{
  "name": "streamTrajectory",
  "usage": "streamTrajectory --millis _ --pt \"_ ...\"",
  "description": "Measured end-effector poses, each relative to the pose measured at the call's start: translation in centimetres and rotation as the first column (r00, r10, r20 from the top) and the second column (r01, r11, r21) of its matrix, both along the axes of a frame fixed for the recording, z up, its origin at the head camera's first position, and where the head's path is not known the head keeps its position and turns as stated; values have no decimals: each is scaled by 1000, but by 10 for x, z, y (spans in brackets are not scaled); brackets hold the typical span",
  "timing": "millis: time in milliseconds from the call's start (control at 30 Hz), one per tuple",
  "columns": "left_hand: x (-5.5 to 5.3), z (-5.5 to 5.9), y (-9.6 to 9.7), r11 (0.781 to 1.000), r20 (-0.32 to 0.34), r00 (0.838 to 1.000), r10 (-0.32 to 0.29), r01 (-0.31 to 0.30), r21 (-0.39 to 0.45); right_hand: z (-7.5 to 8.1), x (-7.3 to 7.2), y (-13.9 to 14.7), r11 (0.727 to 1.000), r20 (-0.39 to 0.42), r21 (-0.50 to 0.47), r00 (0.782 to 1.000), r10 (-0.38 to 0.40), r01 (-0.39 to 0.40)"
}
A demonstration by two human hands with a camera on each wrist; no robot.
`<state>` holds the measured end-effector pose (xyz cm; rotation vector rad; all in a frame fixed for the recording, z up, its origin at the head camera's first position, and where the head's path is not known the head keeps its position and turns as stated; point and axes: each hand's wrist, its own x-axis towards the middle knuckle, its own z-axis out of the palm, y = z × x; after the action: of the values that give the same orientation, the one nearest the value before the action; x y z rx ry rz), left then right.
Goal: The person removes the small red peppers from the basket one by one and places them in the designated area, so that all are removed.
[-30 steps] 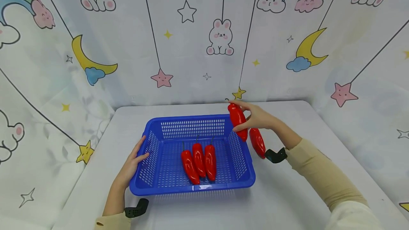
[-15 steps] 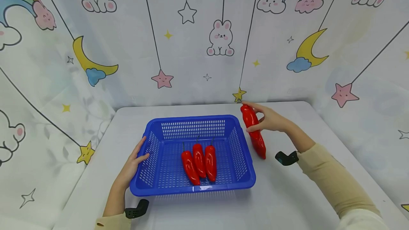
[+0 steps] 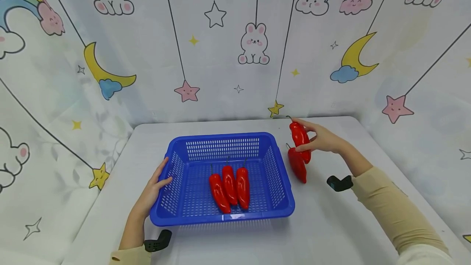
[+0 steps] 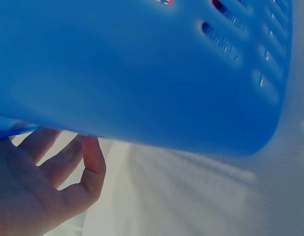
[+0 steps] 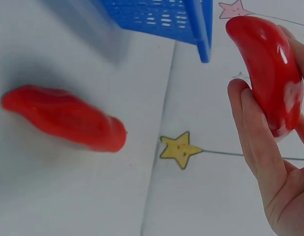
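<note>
White table (image 3: 228, 244), right hand (image 3: 321, 138) with pepper (image 3: 299, 134) now farther from basket (image 3: 198, 220)

The head camera is looking forward and down across the basket (image 3: 184, 219), the left wrist's is facing its outer wall (image 4: 117, 73) from very near, and the right wrist's is peering closely past a pepper (image 5: 269, 69), sharing the yellow star (image 5: 181, 150) with the head's.
</note>
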<state>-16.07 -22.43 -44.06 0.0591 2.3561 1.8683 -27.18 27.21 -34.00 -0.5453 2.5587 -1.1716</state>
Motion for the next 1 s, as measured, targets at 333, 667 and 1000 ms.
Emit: streamTrajectory --millis 333,667,1000 --pt "0 0 0 1000 0 1000 3 -3 -18 -10 -3 13 1000 9 -10 1000 -23 23" --pt "0 -2 1 1000 -3 1000 0 -1 -5 -34 -8 27 998 31 17 998 -53 53" --pt "1 0 1 1000 -4 1000 14 -14 -14 -63 -14 38 995 38 35 994 -100 98"
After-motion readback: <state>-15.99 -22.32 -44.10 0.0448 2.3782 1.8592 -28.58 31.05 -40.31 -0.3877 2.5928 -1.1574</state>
